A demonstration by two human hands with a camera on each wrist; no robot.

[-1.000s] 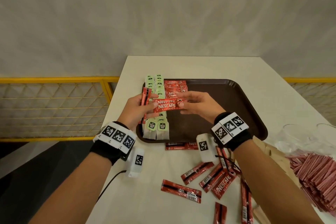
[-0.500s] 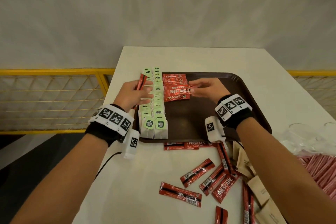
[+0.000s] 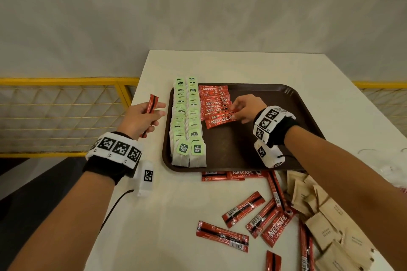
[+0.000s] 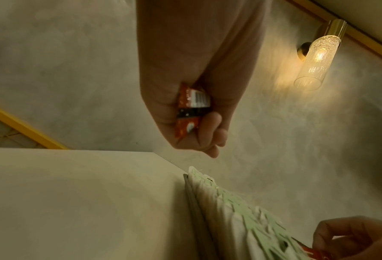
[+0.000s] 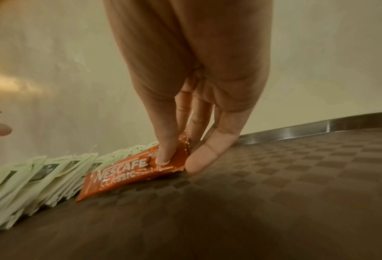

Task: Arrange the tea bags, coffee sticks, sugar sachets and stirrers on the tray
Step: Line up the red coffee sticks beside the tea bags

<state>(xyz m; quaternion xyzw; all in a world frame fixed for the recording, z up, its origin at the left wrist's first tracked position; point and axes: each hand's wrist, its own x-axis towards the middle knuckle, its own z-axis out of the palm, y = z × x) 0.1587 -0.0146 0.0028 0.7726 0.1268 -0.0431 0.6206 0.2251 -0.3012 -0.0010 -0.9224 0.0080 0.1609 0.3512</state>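
Observation:
A dark brown tray [image 3: 253, 138] carries two rows of green-tagged tea bags [image 3: 187, 121] along its left side. Beside them lies an overlapping row of red Nescafe coffee sticks [image 3: 214, 103]. My right hand [image 3: 234, 115] pinches the right end of the nearest stick [image 3: 217, 121], which lies at the row's near end. In the right wrist view a fingertip [image 5: 163, 155] presses on that stick [image 5: 127, 174] and my thumb touches the tray floor [image 5: 296, 167]. My left hand [image 3: 158, 110] hovers left of the tray, gripping spare coffee sticks [image 3: 152, 103] upright; they show in its palm [image 4: 192, 109].
Loose coffee sticks [image 3: 244, 209] lie scattered on the white table [image 3: 242, 66] in front of the tray, and two more [image 3: 231, 175] lie along its near rim. Brown sugar sachets [image 3: 319, 211] are piled at the front right. A yellow railing [image 3: 66, 116] runs left of the table.
My right hand has carried the stick from above the tea bags down onto the near end of the coffee row. My left hand has drawn back left, off the tray, still holding its sticks.

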